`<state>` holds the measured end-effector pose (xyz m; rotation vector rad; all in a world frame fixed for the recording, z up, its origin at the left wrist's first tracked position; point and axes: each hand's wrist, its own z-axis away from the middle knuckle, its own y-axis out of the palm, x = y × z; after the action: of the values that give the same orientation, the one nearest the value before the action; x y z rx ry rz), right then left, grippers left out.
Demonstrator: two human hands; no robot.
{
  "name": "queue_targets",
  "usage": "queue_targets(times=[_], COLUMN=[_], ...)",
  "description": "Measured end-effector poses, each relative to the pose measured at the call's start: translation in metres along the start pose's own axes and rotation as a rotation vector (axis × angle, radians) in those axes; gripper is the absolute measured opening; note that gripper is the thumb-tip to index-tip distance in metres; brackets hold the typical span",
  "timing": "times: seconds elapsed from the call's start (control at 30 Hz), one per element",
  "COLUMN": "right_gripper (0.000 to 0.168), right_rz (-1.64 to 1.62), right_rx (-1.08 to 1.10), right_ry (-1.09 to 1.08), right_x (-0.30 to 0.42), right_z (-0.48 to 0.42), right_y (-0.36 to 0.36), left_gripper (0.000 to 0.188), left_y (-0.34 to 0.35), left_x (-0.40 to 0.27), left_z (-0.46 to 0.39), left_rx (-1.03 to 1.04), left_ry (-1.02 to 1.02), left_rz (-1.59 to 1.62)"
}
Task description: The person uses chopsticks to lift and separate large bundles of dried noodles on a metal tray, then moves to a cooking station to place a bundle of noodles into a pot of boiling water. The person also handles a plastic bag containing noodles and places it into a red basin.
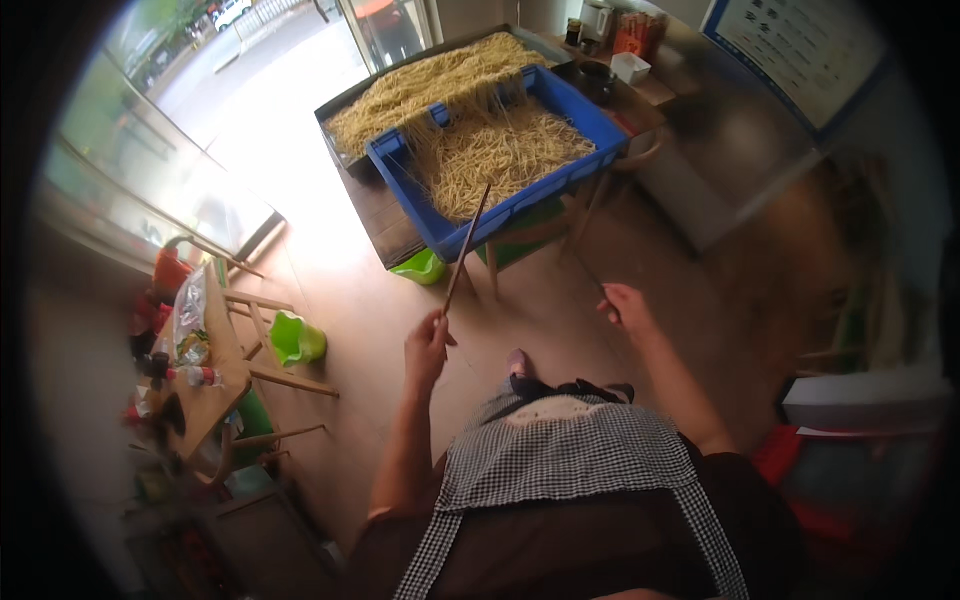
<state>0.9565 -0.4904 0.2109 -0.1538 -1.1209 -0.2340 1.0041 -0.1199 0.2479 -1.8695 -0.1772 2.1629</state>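
Observation:
My left hand [429, 347] is closed round the lower end of a long dark chopstick [466, 247], which points up towards a blue plastic crate [525, 199]. In the crate lies a loose heap of yellowish noodles [499, 161]. My right hand [626, 310] grips the end of another thin, dark stick [590, 266], blurred against the floor. Behind the crate, a metal tray [341, 150] holds a thick layer of noodles, and some strands hang over the crate's far rim. Both hands are in front of the crate, apart from each other.
Crate and tray stand on a wooden table [379, 217]. A green bin [298, 339] is beside a second table [225, 375] with a bottle [196, 376] and bags at left. Chair legs stick out there. A kettle [595, 21] and white box [630, 67] stand behind right. A glass door is at left.

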Motion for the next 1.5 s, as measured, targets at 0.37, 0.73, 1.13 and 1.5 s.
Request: queue_targets(times=[0.37, 0.73, 1.13, 1.5], right_gripper=[0.024, 0.020, 0.024, 0.013], right_rz=[0.738, 1.602, 1.545, 0.696], right_rx=[-0.074, -0.148, 0.380, 0.303], right_ry=[-0.282, -0.232, -0.528, -0.428], right_x=[0.142, 0.261, 0.236, 0.283], right_z=[-0.172, -0.388, -0.464, -0.374], right_y=[-0.097, -0.097, 0.087, 0.096], left_gripper=[0.018, 0.021, 0.022, 0.023], left_y=[-0.011, 0.019, 0.041, -0.004], left_x=[-0.052, -0.073, -0.036, -0.104], left_z=[-0.202, -0.328, -0.459, -0.442], left_rx=[-0.068, -0.151, 0.156, 0.237], left_ry=[0.085, -0.068, -0.046, 0.068], left_rz=[-0.734, -0.923, -0.941, 0.022])
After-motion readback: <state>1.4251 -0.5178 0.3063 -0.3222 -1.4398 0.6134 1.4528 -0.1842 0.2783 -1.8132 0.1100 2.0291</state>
